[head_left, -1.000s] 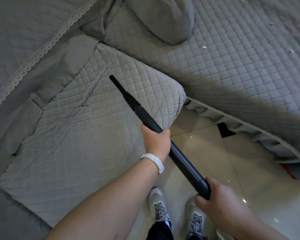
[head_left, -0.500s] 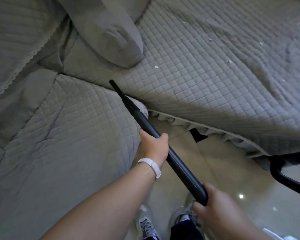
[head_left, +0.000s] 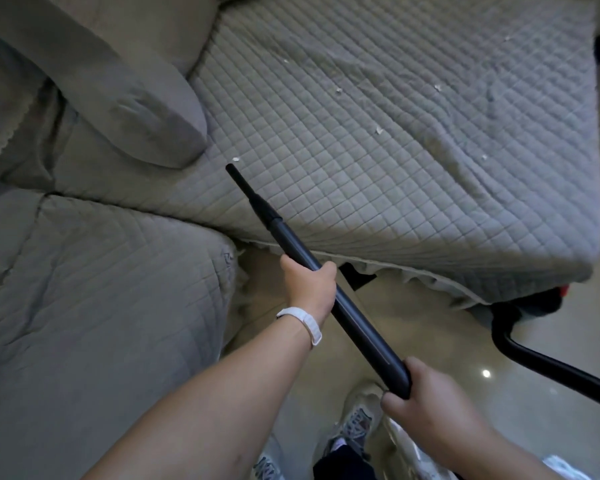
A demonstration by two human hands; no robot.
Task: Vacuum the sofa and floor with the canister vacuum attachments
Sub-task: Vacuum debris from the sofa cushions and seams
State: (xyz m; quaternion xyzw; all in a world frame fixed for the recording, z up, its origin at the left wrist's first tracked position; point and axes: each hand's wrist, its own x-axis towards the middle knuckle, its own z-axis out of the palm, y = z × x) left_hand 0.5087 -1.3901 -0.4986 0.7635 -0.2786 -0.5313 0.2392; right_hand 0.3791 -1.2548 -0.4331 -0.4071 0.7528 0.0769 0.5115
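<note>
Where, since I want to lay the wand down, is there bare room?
The left cushion beside the left hand is bare. The wide seat is free between crumbs and frilled edge. The floor near shoes and hose is crowded.

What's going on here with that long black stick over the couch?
A person is vacuuming a quilted grey sofa. Their left hand grips the middle of the black vacuum wand, and their right hand grips its rear end. The narrow crevice nozzle points at a white crumb on the seat, beside a grey cushion. More crumbs lie scattered further along, not yet picked up.
</note>
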